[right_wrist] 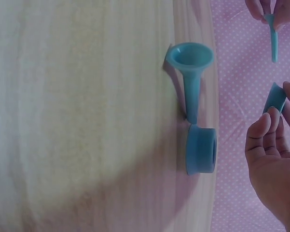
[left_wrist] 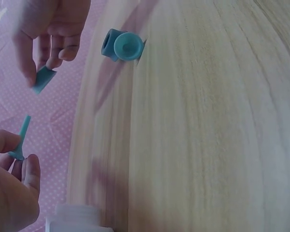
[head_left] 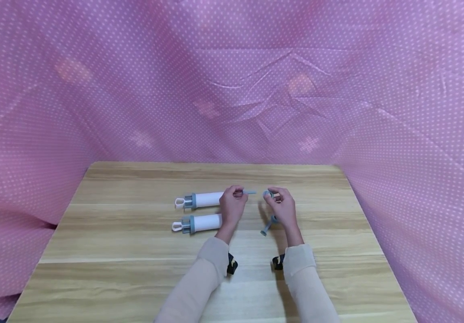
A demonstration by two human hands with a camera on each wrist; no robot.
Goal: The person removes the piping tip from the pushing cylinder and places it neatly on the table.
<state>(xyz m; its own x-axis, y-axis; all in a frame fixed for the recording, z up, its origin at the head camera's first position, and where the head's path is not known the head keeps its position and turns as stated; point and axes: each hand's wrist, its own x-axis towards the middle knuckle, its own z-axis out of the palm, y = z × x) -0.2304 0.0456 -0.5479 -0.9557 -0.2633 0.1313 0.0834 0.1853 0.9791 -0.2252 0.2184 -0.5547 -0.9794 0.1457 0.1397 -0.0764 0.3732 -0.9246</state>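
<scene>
Above the table, my left hand [head_left: 233, 206] pinches a small teal funnel-shaped nozzle [left_wrist: 23, 135] by its wide end, the narrow stem pointing toward the other hand. Opposite it, my right hand [head_left: 284, 208] holds a short teal ring-shaped cap [right_wrist: 275, 98] between thumb and fingers. A gap separates nozzle and cap. Below the right hand lie a second teal nozzle [right_wrist: 192, 82] and a second teal cap [right_wrist: 200, 150], close together on the wood. Beside the left hand are two white syringe-like barrels, the far one [head_left: 209, 199] and the near one [head_left: 207, 223], partly hidden by that hand.
Each barrel has a teal collar and a white loop handle [head_left: 177, 226] at its left end. The wood-grain table [head_left: 115, 278] is bounded at the back and sides by pink dotted cloth [head_left: 232, 112]. Black wrist devices [head_left: 232, 264] sit at both cuffs.
</scene>
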